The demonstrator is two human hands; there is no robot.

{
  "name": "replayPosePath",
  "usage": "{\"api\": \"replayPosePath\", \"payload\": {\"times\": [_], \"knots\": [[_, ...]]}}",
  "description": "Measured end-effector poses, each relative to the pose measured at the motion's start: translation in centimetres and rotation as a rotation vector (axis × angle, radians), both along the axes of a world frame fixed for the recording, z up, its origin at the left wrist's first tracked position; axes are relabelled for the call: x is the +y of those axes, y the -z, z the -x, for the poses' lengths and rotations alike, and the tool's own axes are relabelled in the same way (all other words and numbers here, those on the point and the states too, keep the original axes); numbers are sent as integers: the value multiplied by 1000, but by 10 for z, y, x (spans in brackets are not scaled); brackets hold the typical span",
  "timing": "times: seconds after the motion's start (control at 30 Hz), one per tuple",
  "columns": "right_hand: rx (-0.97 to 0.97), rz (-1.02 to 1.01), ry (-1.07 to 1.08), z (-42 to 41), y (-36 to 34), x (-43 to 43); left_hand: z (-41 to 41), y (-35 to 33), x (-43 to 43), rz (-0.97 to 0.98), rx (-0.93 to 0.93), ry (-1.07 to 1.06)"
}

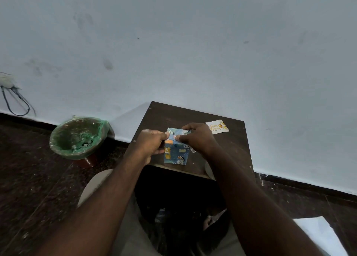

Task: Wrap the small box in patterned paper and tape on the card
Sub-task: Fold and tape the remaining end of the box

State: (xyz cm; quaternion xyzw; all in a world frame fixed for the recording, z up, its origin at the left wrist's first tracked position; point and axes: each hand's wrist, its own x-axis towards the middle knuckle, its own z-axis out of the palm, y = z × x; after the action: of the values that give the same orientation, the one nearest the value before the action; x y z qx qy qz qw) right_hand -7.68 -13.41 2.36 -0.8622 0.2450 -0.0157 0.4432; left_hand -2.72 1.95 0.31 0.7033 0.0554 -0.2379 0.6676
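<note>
On the dark wooden table [173, 114] the small box [176, 155] stood upright, sheathed in animal-print paper. The left hand [152, 145] and right hand [199, 139] met over its top, curled fingers pinching the paper flaps [173, 131] closed (the end fold, I judged), so the next move called for pinning that fold flat while tape was found, though none showed around the box. A green-lined bin [63, 151] sat on the floor well left of the box, a white sheet [318, 234] lay nearer and right of it, and the birthday card [217, 127] waited just beyond the box's right, blocked only by the right hand.
</note>
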Motion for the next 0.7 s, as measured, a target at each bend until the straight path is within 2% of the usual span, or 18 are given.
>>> {"api": "replayPosePath", "payload": {"times": [0.1, 0.2, 0.47, 0.7], "knots": [[-49, -197, 45, 3, 8, -1, 3, 2, -3, 14, -12, -24], [-83, -273, 69, 5, 14, 0, 5, 6, -4, 7, -37, -39], [-153, -177, 87, 9, 21, 7, 8, 11, -3, 15, -68, -40], [-171, -214, 136, 6, 22, 1, 12, 8, -3, 10, -91, -42]]}}
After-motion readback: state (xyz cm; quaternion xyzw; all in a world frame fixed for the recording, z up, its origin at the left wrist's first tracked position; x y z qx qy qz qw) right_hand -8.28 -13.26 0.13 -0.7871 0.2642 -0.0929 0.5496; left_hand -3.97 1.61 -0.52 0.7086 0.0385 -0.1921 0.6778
